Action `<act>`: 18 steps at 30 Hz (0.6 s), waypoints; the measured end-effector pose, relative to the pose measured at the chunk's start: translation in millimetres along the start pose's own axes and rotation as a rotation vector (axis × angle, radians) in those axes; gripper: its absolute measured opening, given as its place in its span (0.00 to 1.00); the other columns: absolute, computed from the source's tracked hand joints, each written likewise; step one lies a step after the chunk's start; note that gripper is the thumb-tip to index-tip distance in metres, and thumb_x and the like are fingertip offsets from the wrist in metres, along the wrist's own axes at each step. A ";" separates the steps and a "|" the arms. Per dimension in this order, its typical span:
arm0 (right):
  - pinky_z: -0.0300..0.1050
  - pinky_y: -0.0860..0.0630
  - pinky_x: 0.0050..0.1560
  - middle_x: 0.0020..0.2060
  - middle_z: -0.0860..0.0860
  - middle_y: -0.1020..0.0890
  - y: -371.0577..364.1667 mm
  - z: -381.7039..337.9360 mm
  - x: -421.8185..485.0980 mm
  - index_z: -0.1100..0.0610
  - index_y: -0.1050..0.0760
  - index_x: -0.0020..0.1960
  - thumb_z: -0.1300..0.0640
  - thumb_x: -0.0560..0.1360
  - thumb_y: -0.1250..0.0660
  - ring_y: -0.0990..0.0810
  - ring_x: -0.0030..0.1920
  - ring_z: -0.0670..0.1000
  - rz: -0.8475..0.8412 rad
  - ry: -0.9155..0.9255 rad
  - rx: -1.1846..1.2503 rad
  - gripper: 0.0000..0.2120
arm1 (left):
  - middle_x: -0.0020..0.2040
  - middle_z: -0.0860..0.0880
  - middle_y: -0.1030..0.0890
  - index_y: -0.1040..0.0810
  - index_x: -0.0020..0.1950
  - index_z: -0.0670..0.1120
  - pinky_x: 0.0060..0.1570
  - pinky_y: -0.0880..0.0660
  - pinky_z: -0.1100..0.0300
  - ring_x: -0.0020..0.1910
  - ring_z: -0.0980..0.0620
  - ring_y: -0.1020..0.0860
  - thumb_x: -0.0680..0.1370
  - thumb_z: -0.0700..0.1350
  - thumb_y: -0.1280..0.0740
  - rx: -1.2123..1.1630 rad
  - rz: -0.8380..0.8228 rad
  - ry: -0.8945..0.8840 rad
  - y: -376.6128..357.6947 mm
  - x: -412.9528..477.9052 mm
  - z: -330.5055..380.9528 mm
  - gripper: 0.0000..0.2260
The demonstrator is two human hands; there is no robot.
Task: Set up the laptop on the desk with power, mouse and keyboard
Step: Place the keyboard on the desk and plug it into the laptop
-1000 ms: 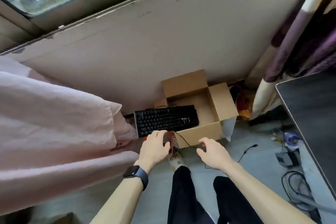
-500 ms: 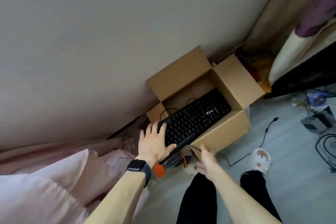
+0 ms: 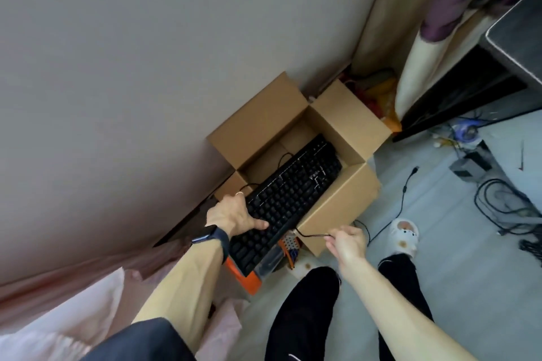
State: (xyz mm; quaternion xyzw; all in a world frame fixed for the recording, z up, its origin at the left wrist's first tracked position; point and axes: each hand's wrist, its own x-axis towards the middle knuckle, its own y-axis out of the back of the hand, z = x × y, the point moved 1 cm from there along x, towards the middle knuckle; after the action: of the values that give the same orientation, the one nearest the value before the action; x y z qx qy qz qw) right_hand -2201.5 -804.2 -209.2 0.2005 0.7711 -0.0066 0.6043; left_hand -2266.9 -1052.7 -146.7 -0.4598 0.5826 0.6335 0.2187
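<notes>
Gripping one end of the black rectangular computer keyboard (image 3: 293, 193), the left hand (image 3: 231, 215) lays its thumb across the keys and curls its fingers round the far edge. The keyboard slants, its far end inside the open brown cardboard box (image 3: 337, 208) on the floor, its near end jutting past the box's front wall. The right hand (image 3: 347, 243) pinches the thin black cable (image 3: 313, 234) leading from the keyboard's near edge. The dark grey desk (image 3: 522, 29) stands well apart, upper right.
</notes>
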 end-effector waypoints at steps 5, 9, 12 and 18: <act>0.48 0.21 0.51 0.51 0.63 0.19 50.6 -48.9 -68.3 0.58 0.35 0.67 0.71 0.73 0.29 0.16 0.46 0.56 -0.064 0.081 0.227 0.27 | 0.59 0.47 0.22 0.26 0.61 0.48 0.48 0.24 0.52 0.56 0.43 0.21 0.67 0.64 0.25 0.125 0.124 -0.110 61.9 -50.7 -0.7 0.29; 0.41 0.25 0.40 0.32 0.53 0.23 84.4 -87.3 -139.6 0.59 0.26 0.48 0.63 0.75 0.30 0.18 0.36 0.51 -0.142 0.001 0.400 0.05 | 0.49 0.49 0.21 0.24 0.51 0.46 0.43 0.24 0.54 0.50 0.45 0.20 0.64 0.66 0.25 -0.027 0.120 -0.045 97.3 -120.3 -14.1 0.28; 0.43 0.29 0.36 0.25 0.48 0.27 107.8 -113.2 -172.5 0.54 0.29 0.40 0.57 0.77 0.30 0.23 0.27 0.47 -0.182 -0.020 0.442 0.10 | 0.46 0.49 0.19 0.24 0.46 0.47 0.46 0.21 0.53 0.45 0.47 0.20 0.60 0.69 0.26 -0.232 0.144 -0.033 95.4 -161.0 -24.5 0.30; 0.44 0.30 0.39 0.28 0.47 0.26 197.0 -180.2 -224.2 0.51 0.32 0.35 0.50 0.79 0.34 0.22 0.33 0.48 -0.416 0.126 0.415 0.15 | 0.39 0.52 0.18 0.23 0.42 0.50 0.44 0.22 0.57 0.42 0.50 0.19 0.60 0.68 0.26 -0.383 0.320 -0.127 101.9 -247.1 0.5 0.25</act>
State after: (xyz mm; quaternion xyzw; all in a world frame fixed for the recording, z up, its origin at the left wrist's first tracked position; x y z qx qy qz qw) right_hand -2264.1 -645.1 94.7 0.1572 0.8138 -0.2752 0.4871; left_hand -2230.9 -1011.2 114.9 -0.3541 0.5027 0.7863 0.0607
